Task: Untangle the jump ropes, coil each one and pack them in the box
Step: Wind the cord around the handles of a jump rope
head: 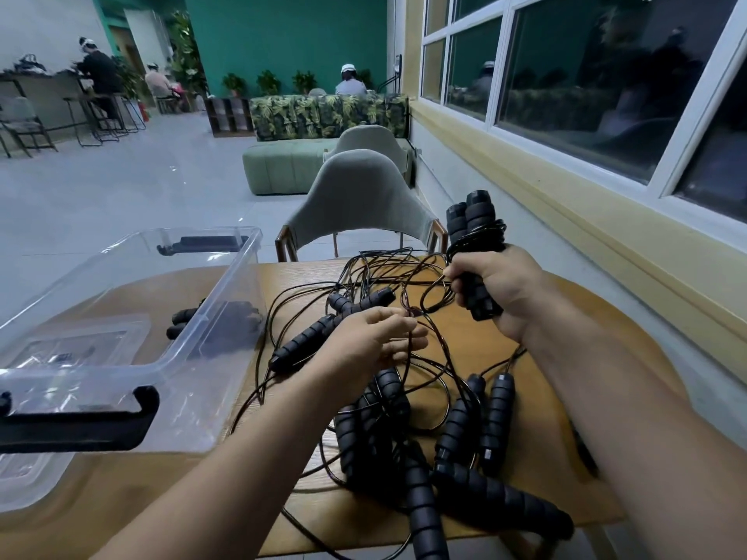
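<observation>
My right hand (501, 289) grips a pair of black foam handles (475, 220) held upright, with black cord wound around them just above my fist. My left hand (376, 341) pinches a thin black cord (410, 341) in the tangle of jump ropes (388, 284) spread over the wooden table (525, 357). Several more black ribbed handles (465, 430) lie heaped near the table's front edge. The clear plastic box (169, 301) with black latches stands at the left, and two handles (184, 323) show through its wall.
A grey chair (355, 196) stands at the table's far side, a second one behind it. The wall and window run along the right. The box's clear lid (24, 478) lies under the box at the front left. People sit far off in the room.
</observation>
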{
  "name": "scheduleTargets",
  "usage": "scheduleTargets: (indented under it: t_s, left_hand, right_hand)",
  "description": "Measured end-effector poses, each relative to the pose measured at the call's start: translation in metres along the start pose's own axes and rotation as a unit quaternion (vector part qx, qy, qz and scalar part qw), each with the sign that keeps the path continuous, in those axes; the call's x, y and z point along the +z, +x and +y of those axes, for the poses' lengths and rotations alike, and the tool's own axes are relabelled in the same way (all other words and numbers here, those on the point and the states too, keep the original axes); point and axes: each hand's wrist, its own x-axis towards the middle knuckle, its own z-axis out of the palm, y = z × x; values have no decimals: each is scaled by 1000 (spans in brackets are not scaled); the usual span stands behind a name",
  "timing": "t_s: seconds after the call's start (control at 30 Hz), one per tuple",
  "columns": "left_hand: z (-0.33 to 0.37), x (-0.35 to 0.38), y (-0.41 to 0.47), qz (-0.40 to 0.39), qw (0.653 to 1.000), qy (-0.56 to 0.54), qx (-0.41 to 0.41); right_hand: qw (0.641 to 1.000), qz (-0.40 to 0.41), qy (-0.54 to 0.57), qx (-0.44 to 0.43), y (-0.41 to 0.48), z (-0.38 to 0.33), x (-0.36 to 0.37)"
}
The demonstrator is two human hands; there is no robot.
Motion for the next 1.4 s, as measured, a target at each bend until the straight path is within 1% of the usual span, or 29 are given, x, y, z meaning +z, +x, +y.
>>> scheduleTargets:
  t_s: [0.07, 0.17, 0.27, 0.33, 0.47, 0.5, 0.57, 0.63, 0.67, 0.73, 0.8, 0.83, 0.87, 0.9, 0.93, 0.97, 1.0, 1.13, 1.23, 1.3, 1.33, 1.4]
  left_hand:
    - [0, -3, -2, -20, 999, -27, -1]
    - [-6, -8, -2, -19, 1000, -2, 3]
    - [-5, -16, -1, -42, 998, 18, -32]
    - [-1, -19, 0, -62, 996, -7, -64]
    - [5, -20, 1, -60, 992, -86, -64]
    - [5, -20, 0, -64, 992, -86, -68]
    - [3, -20, 1, -62, 995, -30, -71]
    - [-4, -19, 5, -30, 998, 28, -54]
    - [-7, -19, 10, -8, 998, 34, -47]
    - [-12, -19, 22, 55, 997, 19, -47]
    - [-14, -23, 34, 117, 991, -20, -55]
    - [-13, -28, 38, 154, 988, -2, -29]
    - [-13, -35, 43, 202, 976, 82, 20]
    - [-12, -42, 47, 251, 941, 211, 80]
    - [-12, -50, 50, 283, 890, 332, 133]
    - [-11, -57, 53, 289, 846, 414, 170]
    - [-9, -62, 57, 277, 822, 462, 184]
    - [0, -79, 67, 186, 770, 596, 133]
    - [2, -94, 69, 116, 737, 656, 109]
    - [-1, -99, 67, 95, 716, 684, 102]
    - [-1, -101, 65, 98, 716, 681, 114]
    - [3, -104, 62, 115, 737, 647, 157]
  right_hand:
    - [1000, 1, 1, 2, 1, 0, -2]
    - [1000, -1, 2, -1, 0, -2, -5]
    - [1000, 6, 12, -3, 1, -3, -7]
    - [1000, 7, 15, -1, 2, -3, -9]
    - [1000, 10, 15, 3, 2, -4, -11]
    - [1000, 10, 18, 4, 2, -5, -11]
    - [1000, 6, 22, 7, 2, -5, -11]
    - [1000, -4, 21, 11, 1, -4, -9]
    - [1000, -11, 19, 14, 0, -3, -8]
    - [999, -22, 17, 17, -4, -3, -4]
    - [999, -31, 16, 17, -7, -3, -1]
    - [999, -33, 14, 15, -9, -3, 0]
    - [999, -34, 9, 15, -9, -3, 1]
    - [999, -33, 4, 16, -10, -4, 0]
    - [999, -33, -2, 17, -10, -4, 0]
    - [999, -33, -6, 18, -10, -3, 0]
    - [999, -34, -7, 19, -10, -3, -1]
    - [999, -33, -14, 22, -9, -2, 0]
    - [999, -34, -12, 20, -9, -3, 0]
    - [999, -35, -17, 17, -10, -5, -1]
    - [999, -35, -21, 16, -10, -6, -2]
    - [999, -36, -30, 12, -10, -6, -3]
